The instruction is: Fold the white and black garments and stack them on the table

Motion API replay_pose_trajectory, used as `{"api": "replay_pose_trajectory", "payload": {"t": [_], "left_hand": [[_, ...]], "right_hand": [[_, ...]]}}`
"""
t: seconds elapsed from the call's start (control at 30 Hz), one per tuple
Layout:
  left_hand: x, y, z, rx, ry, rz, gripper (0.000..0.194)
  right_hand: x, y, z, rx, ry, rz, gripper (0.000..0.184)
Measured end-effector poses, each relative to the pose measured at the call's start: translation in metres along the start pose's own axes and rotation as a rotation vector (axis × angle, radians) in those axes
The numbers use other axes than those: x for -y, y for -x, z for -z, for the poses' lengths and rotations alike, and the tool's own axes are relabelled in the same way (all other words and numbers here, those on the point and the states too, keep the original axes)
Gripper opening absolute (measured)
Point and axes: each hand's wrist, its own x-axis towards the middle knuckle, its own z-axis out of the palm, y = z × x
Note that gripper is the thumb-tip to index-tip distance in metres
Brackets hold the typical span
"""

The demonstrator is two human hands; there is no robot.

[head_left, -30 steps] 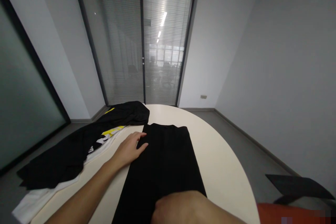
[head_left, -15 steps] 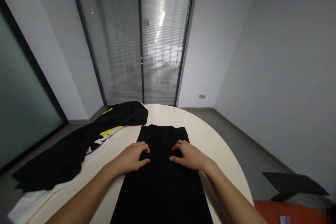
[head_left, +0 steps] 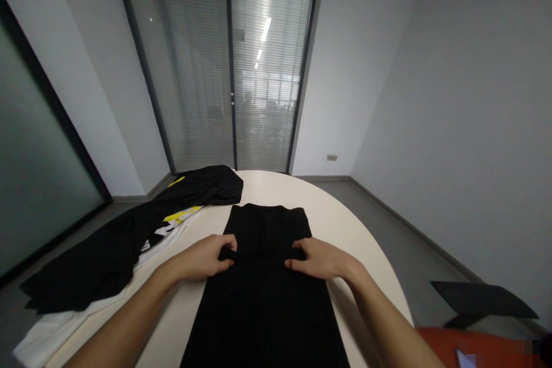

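Note:
A long black garment [head_left: 263, 305], narrow at its far edge and wider toward me, lies flat over the table; whether it is a skirt or trousers I cannot tell. On its left side, my left hand [head_left: 211, 256] curls its fingers and thumb around a bunch of the cloth. My right hand [head_left: 321, 257] grips the opposite side in the same way, level with the left. Between them a low crease crosses the fabric. Part of the garment's near end runs out of view.
Left of the garment, a black piece of clothing with yellow marks [head_left: 97, 253] lies over a white one [head_left: 52, 333] on the round cream table [head_left: 366, 241]. An orange-red seat [head_left: 435, 345] and a dark chair part [head_left: 485, 299] stand at the right. Behind is a glass door [head_left: 233, 69].
My hands have moved slightly apart, out to the garment's sides. The fingers have closed on the cloth, and a crease has risen between them. The other clothes have not moved.

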Motion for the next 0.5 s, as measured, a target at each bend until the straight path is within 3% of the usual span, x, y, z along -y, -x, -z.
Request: {"api": "replay_pose_trajectory", "payload": {"t": [0.1, 0.23, 0.5], "left_hand": [[0.001, -0.002, 0.004, 0.006, 0.104, -0.014, 0.017], [-0.002, -0.004, 0.014, -0.007, 0.194, 0.004, 0.026], [-0.019, -0.016, 0.051, -0.026, 0.395, 0.064, 0.052]], "right_hand": [[-0.006, -0.001, 0.002, 0.054, -0.098, 0.057, 0.014], [-0.013, 0.000, 0.010, 0.060, -0.210, 0.137, 0.017], [0.008, 0.002, 0.058, -0.088, -0.202, 0.199, 0.017]]}}
